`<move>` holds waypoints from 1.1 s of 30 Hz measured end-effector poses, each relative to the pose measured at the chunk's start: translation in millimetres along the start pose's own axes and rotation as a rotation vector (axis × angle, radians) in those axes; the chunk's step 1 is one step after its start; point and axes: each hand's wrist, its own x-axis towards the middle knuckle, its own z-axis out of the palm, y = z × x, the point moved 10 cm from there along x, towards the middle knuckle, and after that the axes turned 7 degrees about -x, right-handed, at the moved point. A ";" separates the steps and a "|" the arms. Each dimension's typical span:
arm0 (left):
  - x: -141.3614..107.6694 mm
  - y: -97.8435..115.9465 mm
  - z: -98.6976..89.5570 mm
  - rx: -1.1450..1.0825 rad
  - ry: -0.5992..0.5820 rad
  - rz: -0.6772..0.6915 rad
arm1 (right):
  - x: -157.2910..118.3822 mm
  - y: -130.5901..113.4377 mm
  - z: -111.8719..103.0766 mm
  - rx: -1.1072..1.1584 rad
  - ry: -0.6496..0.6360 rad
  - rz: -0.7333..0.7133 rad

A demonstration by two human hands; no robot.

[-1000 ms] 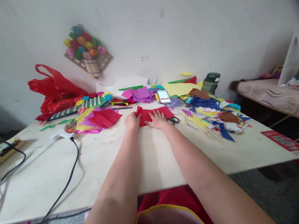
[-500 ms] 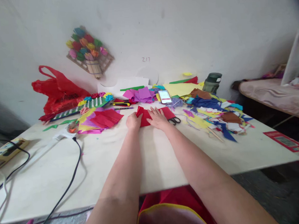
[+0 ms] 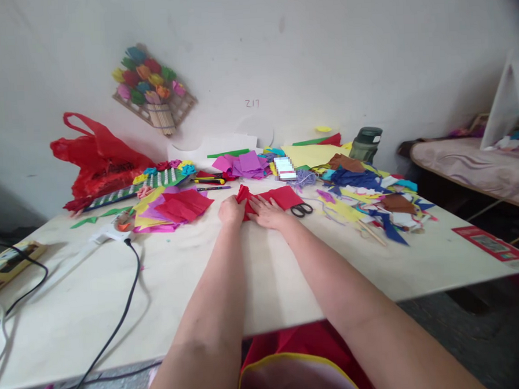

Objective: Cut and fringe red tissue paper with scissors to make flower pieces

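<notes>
A piece of red paper [image 3: 286, 196] lies on the white table [image 3: 211, 261] in front of me, its left end gathered into upright folds. My left hand [image 3: 232, 210] is closed on that gathered end, fingers pinching it. My right hand [image 3: 267, 211] rests on the paper just beside the folds, palm down with its fingers spread. Black-handled scissors [image 3: 301, 209] lie at the paper's right end. Left of my hands is a stack of red, purple and yellow paper pieces [image 3: 186, 206].
Paper scraps [image 3: 372, 194] and a green bottle [image 3: 365, 144] are on the right. A phone [image 3: 285, 167], a yellow cutter [image 3: 210, 179] and purple paper [image 3: 249, 164] lie behind. At left are a red bag [image 3: 105, 159], a cable [image 3: 133, 276] and a power strip [image 3: 13, 262].
My right hand has slid left along the red paper toward my left hand, showing more of the paper's right part and the scissors. The view has shifted slightly.
</notes>
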 end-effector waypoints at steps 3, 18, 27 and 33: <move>0.8 -0.5 0.3 -0.007 0.000 -0.005 | -3.4 5.1 -1.4 0.008 -0.025 0.018; 1.4 -2.3 -6.6 -0.001 0.074 -0.022 | -11.2 50.5 -33.2 -0.104 0.187 0.279; 2.7 -6.8 -9.4 -0.030 0.111 -0.047 | -42.4 112.0 -59.7 -0.105 0.242 0.689; 2.2 -7.6 -10.0 -0.042 0.106 -0.055 | -46.7 130.2 -52.3 -0.039 0.251 0.733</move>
